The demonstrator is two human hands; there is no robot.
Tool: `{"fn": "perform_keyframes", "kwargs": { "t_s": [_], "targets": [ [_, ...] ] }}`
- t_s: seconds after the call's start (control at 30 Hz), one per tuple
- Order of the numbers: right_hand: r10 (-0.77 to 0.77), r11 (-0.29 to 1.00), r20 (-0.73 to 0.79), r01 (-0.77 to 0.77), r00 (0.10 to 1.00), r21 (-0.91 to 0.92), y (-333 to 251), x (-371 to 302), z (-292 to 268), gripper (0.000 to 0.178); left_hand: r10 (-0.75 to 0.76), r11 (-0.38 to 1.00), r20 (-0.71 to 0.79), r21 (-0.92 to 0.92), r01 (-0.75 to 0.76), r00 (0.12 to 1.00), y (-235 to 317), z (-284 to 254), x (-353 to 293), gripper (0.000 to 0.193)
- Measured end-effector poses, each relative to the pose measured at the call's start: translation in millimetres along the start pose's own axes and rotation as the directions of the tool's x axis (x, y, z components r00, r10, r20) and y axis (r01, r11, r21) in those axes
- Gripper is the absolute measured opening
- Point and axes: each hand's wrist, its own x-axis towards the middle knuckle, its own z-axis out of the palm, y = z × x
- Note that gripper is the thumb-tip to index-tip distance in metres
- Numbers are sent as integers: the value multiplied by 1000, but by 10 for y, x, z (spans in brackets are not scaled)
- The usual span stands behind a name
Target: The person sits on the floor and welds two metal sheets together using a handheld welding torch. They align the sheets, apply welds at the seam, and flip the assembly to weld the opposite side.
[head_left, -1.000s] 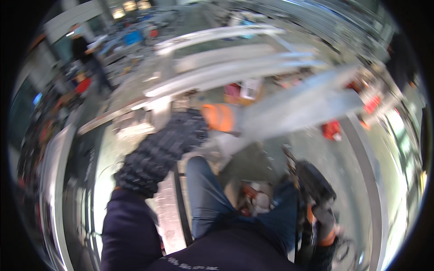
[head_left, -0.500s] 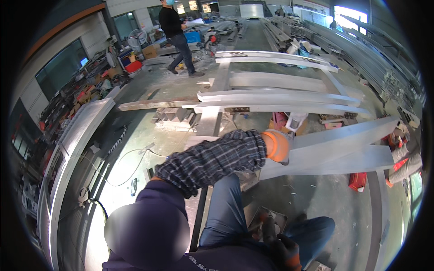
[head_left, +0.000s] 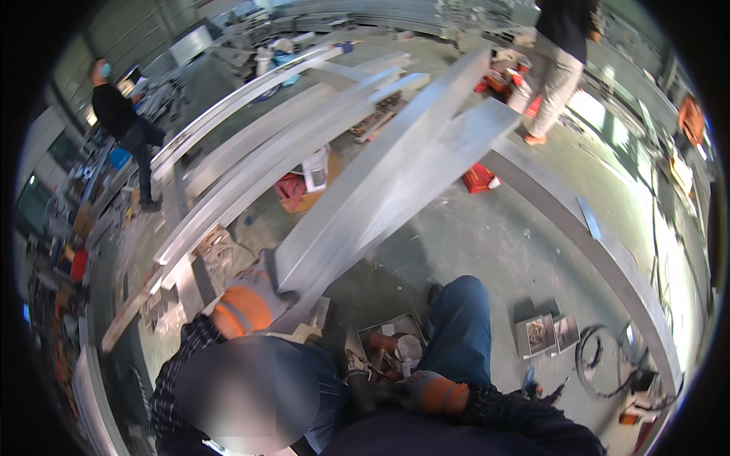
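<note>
My left hand, in a grey glove with an orange cuff, is closed on the near end of a long silvery metal beam. The beam slants away to the far right, and a second metal beam lies against its right side. Low in front of my body, my right hand wears a similar glove. Its fingers are dark and blurred, so what they hold, if anything, is unclear. Just beyond it an open box on the floor contains several small parts and round pieces. My bent knee is beside the box.
More long metal beams rest on supports to the left. A metal support rail curves down the right side. Two small trays and a coiled hose lie nearby. One person stands far right, another far left.
My view has swung right, so the beams now slant up to the right. My left hand stays at the beam's end. The trays and hose have come into sight.
</note>
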Motion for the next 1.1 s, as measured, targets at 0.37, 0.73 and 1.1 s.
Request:
{"fn": "perform_keyframes", "kwargs": {
  "t_s": [0.37, 0.73, 1.1],
  "targets": [
    [-122, 987, -480, 157, 869, 33, 128, 610, -999, 34, 67, 987, 39, -149, -61, 997, 124, -329, -226, 71],
    [155, -312, -554, 573, 818, 758, 340, 1828, -2593, 73, 192, 967, -3, -171, -190, 981, 304, -361, -195, 78],
    [235, -102, -642, 676, 730, 730, 18, 1709, -2210, 87, 228, 960, -139, -135, -246, 964, 245, -220, -615, 65]
  ]
}}
